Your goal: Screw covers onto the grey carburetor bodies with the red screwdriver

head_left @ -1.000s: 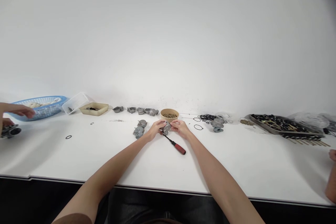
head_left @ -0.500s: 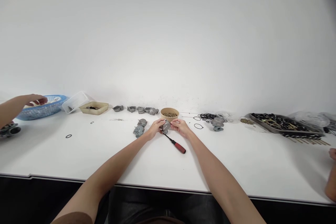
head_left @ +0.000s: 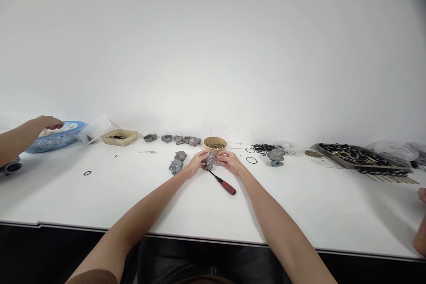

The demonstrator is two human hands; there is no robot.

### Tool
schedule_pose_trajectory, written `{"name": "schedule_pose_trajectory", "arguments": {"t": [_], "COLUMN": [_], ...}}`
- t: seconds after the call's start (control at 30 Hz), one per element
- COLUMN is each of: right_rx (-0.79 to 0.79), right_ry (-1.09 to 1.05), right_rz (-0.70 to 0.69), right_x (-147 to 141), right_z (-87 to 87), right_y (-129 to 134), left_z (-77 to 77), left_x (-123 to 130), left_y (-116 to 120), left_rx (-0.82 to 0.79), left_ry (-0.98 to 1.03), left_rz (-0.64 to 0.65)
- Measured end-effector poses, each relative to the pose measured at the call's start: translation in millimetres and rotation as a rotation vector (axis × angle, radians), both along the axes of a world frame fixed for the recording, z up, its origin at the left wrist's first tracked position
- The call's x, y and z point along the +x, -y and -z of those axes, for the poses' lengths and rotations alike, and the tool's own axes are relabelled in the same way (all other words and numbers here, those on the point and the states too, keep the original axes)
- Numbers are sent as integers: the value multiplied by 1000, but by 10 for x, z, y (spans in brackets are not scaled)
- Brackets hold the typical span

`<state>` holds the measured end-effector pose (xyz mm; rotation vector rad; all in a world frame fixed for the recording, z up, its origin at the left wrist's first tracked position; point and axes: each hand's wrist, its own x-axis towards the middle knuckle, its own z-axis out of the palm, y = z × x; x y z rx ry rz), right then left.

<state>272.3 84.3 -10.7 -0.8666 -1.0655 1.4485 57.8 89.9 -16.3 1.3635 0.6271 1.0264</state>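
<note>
In the middle of the white table, my left hand point(head_left: 197, 163) is closed round the left side of a grey metal part point(head_left: 210, 161). My right hand point(head_left: 229, 162) is at the part's right side, its thumb and fingertips pinched together; whatever is between them is too small to make out. A screwdriver with a red and black handle point(head_left: 228, 187) lies just in front, its tip reaching the metal part. Behind my hands stands a round tan tub point(head_left: 215, 139) of small brass-coloured pieces. More grey metal parts point(head_left: 176, 166) lie left of my left hand.
A person's hand point(head_left: 51, 122) is over a blue basket point(head_left: 55, 141) at left, near a yellowish tray point(head_left: 119, 142). Black rings point(head_left: 262, 148), another grey part point(head_left: 276, 156) and a dark tray point(head_left: 364, 157) are on the right. Another person's arm point(head_left: 420, 235) shows at the right edge.
The other person's hand at the blue basket has shifted slightly right and up, and the basket has moved slightly. My own hands have barely moved.
</note>
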Motion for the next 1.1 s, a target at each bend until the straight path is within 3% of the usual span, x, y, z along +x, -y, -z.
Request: {"name": "schedule_pose_trajectory", "arguments": {"t": [0.57, 1.1], "right_rx": [34, 19], "right_ry": [46, 125], "right_rz": [-73, -70], "right_x": [-4, -20], "right_z": [-14, 40], "right_y": [40, -17], "left_z": [62, -25], "left_x": [1, -26], "left_y": [-72, 33], "left_rx": [-44, 4], "left_ry": [25, -15], "left_rz": [-12, 22]}}
